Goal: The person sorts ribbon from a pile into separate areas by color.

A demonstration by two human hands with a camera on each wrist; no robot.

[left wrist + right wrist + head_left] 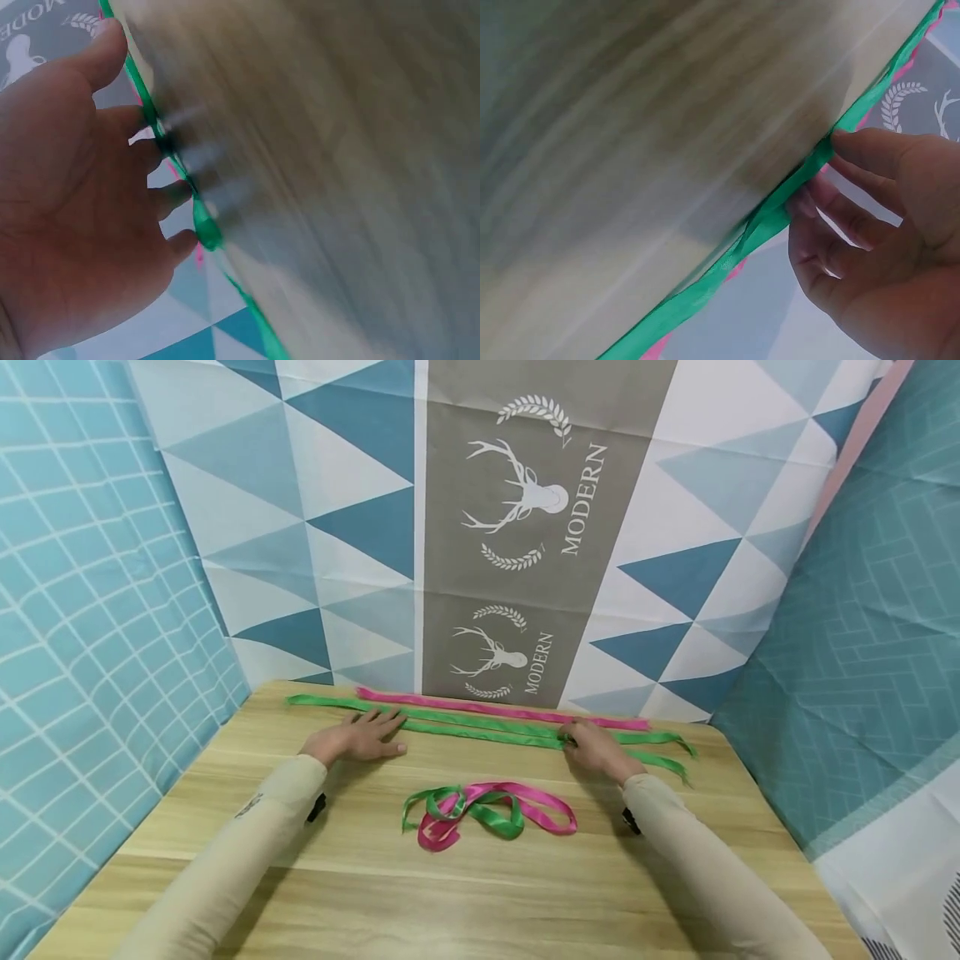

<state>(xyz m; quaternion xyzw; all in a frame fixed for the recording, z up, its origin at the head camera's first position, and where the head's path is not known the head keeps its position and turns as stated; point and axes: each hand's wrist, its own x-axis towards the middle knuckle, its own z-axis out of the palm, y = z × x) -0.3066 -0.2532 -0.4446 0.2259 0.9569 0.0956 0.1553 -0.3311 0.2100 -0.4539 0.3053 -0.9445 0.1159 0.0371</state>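
Beginning at the left, a pale blue grid-patterned cloth point(90, 568) hangs beyond the left sleeve point(232, 852). The left hand point(360, 737) lies palm down on the wooden tabletop point(450, 910), its fingers straight and spread with the thumb out to the side; it grips nothing, and its fingertips touch green ribbon. Three long strips run roughly side by side between the hands, one pink and two green, all narrow, glossy and slightly rippled. The pink strip point(480, 707) lies just beyond both hands, while the rear green strip point(480, 721) extends past the left hand on its outer side and past the right hand to a bent tip. The front green strip point(480, 733) meets the left fingers, where its end cannot be made out, and emerges again to the right of the right hand. Nearer the person than either hand, and between them, sits one tangle of pink and green ribbon point(497, 821) in overlapping loops; how many pieces it contains cannot be told. The right hand point(592, 747), fingers curled, pinches green ribbon between thumb and fingertips. Right of it hangs a teal cloth point(862, 635).
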